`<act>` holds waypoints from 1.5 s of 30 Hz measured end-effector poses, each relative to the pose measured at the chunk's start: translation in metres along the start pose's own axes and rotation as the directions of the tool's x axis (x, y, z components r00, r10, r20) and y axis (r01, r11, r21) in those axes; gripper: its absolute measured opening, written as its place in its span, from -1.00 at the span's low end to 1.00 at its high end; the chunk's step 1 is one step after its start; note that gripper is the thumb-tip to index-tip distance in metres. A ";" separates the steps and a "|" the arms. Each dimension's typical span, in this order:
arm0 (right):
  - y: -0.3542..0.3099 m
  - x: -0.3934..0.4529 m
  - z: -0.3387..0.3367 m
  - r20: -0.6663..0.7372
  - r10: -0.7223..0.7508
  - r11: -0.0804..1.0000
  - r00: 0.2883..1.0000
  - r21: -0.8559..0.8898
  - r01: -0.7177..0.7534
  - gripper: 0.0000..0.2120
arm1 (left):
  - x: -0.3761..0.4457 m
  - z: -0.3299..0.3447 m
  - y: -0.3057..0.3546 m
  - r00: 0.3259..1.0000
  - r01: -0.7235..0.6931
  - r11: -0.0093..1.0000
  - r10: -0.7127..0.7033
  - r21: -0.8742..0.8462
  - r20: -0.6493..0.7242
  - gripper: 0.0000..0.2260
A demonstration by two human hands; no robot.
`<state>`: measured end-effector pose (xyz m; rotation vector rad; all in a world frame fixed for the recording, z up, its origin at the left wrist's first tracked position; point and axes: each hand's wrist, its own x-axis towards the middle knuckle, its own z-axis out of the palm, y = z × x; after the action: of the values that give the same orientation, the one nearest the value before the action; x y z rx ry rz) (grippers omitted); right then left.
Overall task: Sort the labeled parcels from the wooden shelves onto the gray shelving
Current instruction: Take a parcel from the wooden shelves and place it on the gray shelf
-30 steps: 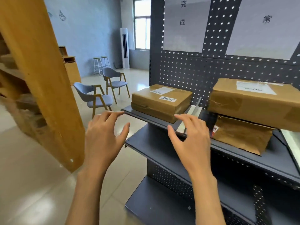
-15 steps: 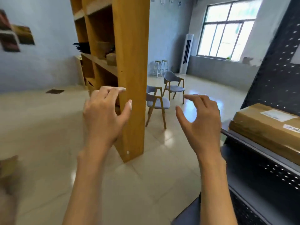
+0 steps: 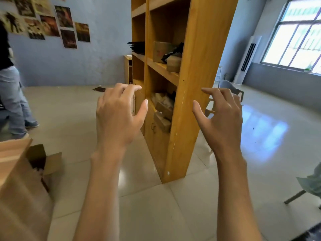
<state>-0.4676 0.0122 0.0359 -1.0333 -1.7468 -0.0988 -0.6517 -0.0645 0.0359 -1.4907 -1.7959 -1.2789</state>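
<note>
The tall wooden shelves (image 3: 194, 70) stand straight ahead, seen from their end panel. Brown cardboard parcels (image 3: 171, 63) rest on a middle shelf beside dark items, and several more parcels (image 3: 163, 112) lie piled in a lower compartment. My left hand (image 3: 118, 119) is raised in front of the shelves' left side, fingers spread and curled, holding nothing. My right hand (image 3: 220, 117) is up at the same height just right of the end panel, also spread and empty. The gray shelving shows only as a dark sliver at the bottom right corner.
An open cardboard box (image 3: 45, 162) and a large brown carton (image 3: 19, 185) sit on the floor at the left. A person (image 3: 12, 98) stands at the far left. A gray chair (image 3: 311, 185) pokes in at right. Tiled floor stretches around the shelves.
My view has swung left, away from the gray shelving and its parcels, until the wooden shelves are centred. Both hands stayed raised, open and empty.
</note>
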 end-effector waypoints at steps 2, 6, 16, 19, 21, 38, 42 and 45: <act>0.004 0.016 0.032 0.006 -0.015 1.000 1.000 0.000 0.015 -0.68 | 0.017 0.021 -0.020 1.000 0.006 1.000 -0.006 0.019 0.001 -0.65; 0.014 0.057 0.095 -0.016 -0.054 0.998 0.998 0.024 0.055 -0.67 | 0.056 0.068 -0.059 1.000 -0.011 0.997 0.013 0.077 -0.022 -0.67; 0.018 0.174 0.255 -0.008 -0.107 0.984 0.994 0.144 0.107 -0.68 | 0.169 0.161 -0.165 0.995 0.000 0.976 0.021 0.217 -0.095 -0.77; 0.020 0.195 0.310 0.035 -0.122 0.982 0.992 0.146 0.116 -0.68 | 0.195 0.188 -0.203 0.995 0.035 0.969 -0.010 0.245 -0.101 -0.76; 0.024 0.210 0.346 0.034 -0.124 0.984 0.992 0.135 0.119 -0.68 | 0.213 0.211 -0.227 0.995 0.036 0.970 -0.012 0.242 -0.100 -0.77; 0.037 0.360 0.630 -0.039 0.038 0.996 0.999 -0.077 -0.041 -0.67 | 0.428 0.423 -0.441 0.990 -0.143 0.990 0.143 0.008 0.013 -0.78; 0.062 0.392 0.674 -0.050 0.107 0.984 0.993 -0.137 -0.113 -0.66 | 0.464 0.486 -0.465 0.982 -0.181 0.981 0.183 -0.066 0.038 -0.75; 0.086 0.419 0.710 -0.055 0.130 0.976 0.990 -0.171 -0.137 -0.65 | 0.492 0.533 -0.483 0.981 -0.181 0.979 0.187 -0.095 0.055 -0.72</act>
<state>-0.9607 0.6786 0.0255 -1.2646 -1.6464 -0.1905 -1.1439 0.6545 0.0284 -1.7212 -1.6137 -1.2469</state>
